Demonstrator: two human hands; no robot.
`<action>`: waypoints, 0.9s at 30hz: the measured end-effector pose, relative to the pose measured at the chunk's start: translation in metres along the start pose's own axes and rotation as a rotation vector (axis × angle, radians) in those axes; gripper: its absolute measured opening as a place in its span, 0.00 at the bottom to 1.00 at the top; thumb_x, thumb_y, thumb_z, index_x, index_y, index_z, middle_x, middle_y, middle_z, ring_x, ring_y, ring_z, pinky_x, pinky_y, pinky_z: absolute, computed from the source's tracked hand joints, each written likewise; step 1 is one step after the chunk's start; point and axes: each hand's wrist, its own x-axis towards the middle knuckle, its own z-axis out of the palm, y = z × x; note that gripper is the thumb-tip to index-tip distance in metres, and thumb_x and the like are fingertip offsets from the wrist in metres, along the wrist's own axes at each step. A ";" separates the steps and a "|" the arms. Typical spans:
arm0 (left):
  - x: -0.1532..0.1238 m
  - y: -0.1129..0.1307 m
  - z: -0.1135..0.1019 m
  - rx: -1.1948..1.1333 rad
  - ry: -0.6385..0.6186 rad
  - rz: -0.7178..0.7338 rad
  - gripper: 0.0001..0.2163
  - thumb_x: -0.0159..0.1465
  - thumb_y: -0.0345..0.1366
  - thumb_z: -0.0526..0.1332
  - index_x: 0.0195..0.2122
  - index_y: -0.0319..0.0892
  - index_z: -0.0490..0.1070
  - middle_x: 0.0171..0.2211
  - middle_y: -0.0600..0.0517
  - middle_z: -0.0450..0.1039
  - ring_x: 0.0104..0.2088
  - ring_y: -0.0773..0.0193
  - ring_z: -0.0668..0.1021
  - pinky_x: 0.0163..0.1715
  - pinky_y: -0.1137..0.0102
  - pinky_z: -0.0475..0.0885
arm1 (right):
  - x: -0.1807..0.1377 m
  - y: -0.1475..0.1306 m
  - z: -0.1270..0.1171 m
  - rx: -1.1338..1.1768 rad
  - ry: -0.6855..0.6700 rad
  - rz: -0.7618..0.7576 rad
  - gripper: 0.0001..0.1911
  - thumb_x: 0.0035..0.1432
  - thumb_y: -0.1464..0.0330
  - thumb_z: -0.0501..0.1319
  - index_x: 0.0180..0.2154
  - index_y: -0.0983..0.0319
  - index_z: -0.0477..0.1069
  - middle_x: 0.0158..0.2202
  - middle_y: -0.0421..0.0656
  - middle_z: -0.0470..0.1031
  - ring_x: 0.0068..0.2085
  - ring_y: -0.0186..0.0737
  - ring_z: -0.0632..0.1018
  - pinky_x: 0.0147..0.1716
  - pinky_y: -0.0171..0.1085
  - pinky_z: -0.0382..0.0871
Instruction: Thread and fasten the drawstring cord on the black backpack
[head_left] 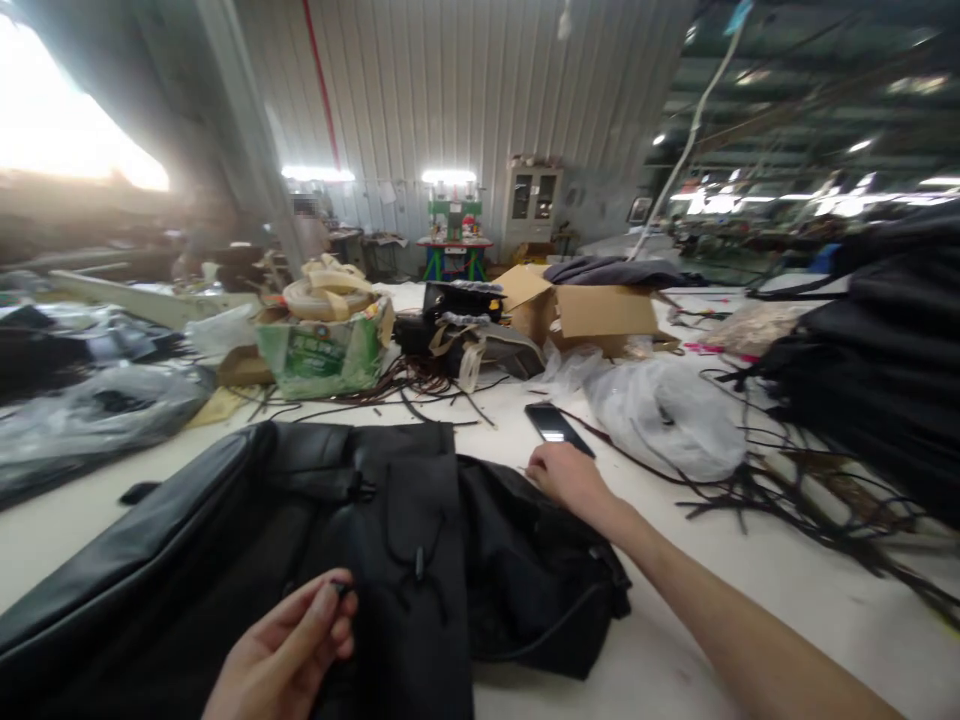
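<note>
A black backpack (322, 540) lies on the white table, its flap with a drawcord and cord lock (419, 562) facing up. Over its lower middle, my left hand (289, 640) pinches a small black piece (342, 588) between thumb and forefinger; what kind of piece it is I cannot make out. My right hand (570, 480) reaches across the right part of the bag, just in front of a dark smartphone (556, 428). Its fingers are curled together at the bag's far edge, and whatever may be between them is hidden or too small to name.
Behind the bag stand a green carton (322, 355) holding rolled strapping and an open cardboard box (600, 312). Clear plastic bags (667, 415) lie beyond the phone. Black cords (739, 495) spread at right, beside a tall stack of black bags (885, 370).
</note>
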 end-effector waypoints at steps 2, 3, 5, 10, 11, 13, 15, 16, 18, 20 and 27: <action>-0.003 0.003 0.001 -0.035 -0.079 -0.009 0.30 0.40 0.47 0.90 0.41 0.36 0.88 0.34 0.43 0.84 0.30 0.65 0.80 0.31 0.76 0.81 | -0.003 -0.008 -0.013 -0.015 0.017 -0.013 0.08 0.63 0.72 0.68 0.30 0.63 0.83 0.38 0.55 0.87 0.40 0.54 0.85 0.40 0.42 0.71; -0.003 0.004 0.002 -0.053 -0.110 0.004 0.29 0.43 0.46 0.90 0.42 0.36 0.88 0.35 0.43 0.84 0.30 0.66 0.80 0.31 0.76 0.81 | -0.007 -0.015 -0.021 -0.010 0.048 -0.030 0.09 0.66 0.71 0.66 0.33 0.62 0.83 0.38 0.53 0.87 0.40 0.52 0.85 0.40 0.42 0.71; -0.003 0.005 0.003 -0.075 -0.134 0.011 0.27 0.47 0.46 0.89 0.43 0.35 0.88 0.34 0.43 0.84 0.30 0.67 0.80 0.32 0.77 0.80 | -0.025 -0.034 -0.039 0.052 0.144 -0.126 0.08 0.72 0.66 0.64 0.40 0.59 0.83 0.37 0.46 0.86 0.38 0.47 0.84 0.42 0.41 0.72; -0.005 0.006 0.007 -0.118 -0.128 -0.002 0.27 0.47 0.45 0.89 0.42 0.34 0.88 0.34 0.42 0.84 0.30 0.66 0.80 0.31 0.76 0.80 | -0.092 -0.112 -0.047 0.446 0.261 -0.688 0.07 0.74 0.68 0.66 0.49 0.55 0.83 0.44 0.41 0.86 0.42 0.39 0.86 0.44 0.35 0.78; -0.005 0.006 0.007 -0.121 -0.138 -0.006 0.27 0.47 0.45 0.89 0.42 0.34 0.88 0.34 0.42 0.84 0.30 0.66 0.80 0.31 0.76 0.80 | -0.101 -0.126 -0.041 0.478 0.224 -0.759 0.09 0.75 0.71 0.64 0.50 0.56 0.82 0.45 0.42 0.86 0.43 0.38 0.86 0.45 0.34 0.79; -0.006 0.006 0.006 -0.125 -0.160 0.001 0.26 0.49 0.45 0.88 0.43 0.34 0.88 0.34 0.42 0.84 0.30 0.66 0.80 0.31 0.76 0.80 | -0.111 -0.148 -0.028 0.501 0.159 -0.841 0.11 0.77 0.74 0.60 0.52 0.59 0.80 0.46 0.44 0.84 0.43 0.37 0.84 0.44 0.34 0.79; -0.006 0.005 0.004 -0.124 -0.183 0.017 0.25 0.52 0.45 0.87 0.44 0.34 0.88 0.35 0.42 0.84 0.30 0.67 0.80 0.32 0.77 0.80 | -0.113 -0.161 -0.017 0.465 0.151 -0.887 0.12 0.77 0.75 0.58 0.54 0.61 0.79 0.45 0.46 0.82 0.43 0.39 0.83 0.42 0.37 0.77; -0.005 0.005 0.003 -0.122 -0.188 0.022 0.25 0.53 0.45 0.87 0.45 0.34 0.87 0.36 0.42 0.84 0.31 0.67 0.80 0.32 0.77 0.80 | -0.113 -0.166 -0.014 0.431 0.153 -0.910 0.13 0.77 0.76 0.58 0.54 0.61 0.78 0.45 0.46 0.82 0.42 0.40 0.81 0.42 0.38 0.76; -0.006 0.005 0.002 -0.119 -0.189 0.021 0.25 0.53 0.46 0.86 0.45 0.34 0.87 0.37 0.42 0.84 0.31 0.66 0.80 0.33 0.76 0.80 | -0.113 -0.171 -0.009 0.359 0.150 -0.948 0.13 0.75 0.78 0.58 0.53 0.61 0.78 0.43 0.45 0.81 0.40 0.41 0.78 0.40 0.40 0.72; -0.007 0.006 0.003 -0.126 -0.190 0.014 0.26 0.52 0.47 0.87 0.45 0.34 0.87 0.37 0.42 0.84 0.31 0.66 0.80 0.33 0.76 0.80 | -0.114 -0.174 -0.007 0.306 0.130 -0.953 0.13 0.73 0.79 0.59 0.50 0.60 0.78 0.41 0.44 0.79 0.38 0.41 0.75 0.39 0.41 0.69; -0.008 0.010 0.005 -0.148 -0.228 0.019 0.25 0.53 0.47 0.86 0.44 0.34 0.88 0.36 0.43 0.84 0.31 0.67 0.80 0.34 0.77 0.80 | -0.116 -0.176 0.002 0.260 0.086 -0.913 0.10 0.72 0.77 0.59 0.46 0.60 0.78 0.39 0.43 0.76 0.36 0.40 0.72 0.37 0.42 0.63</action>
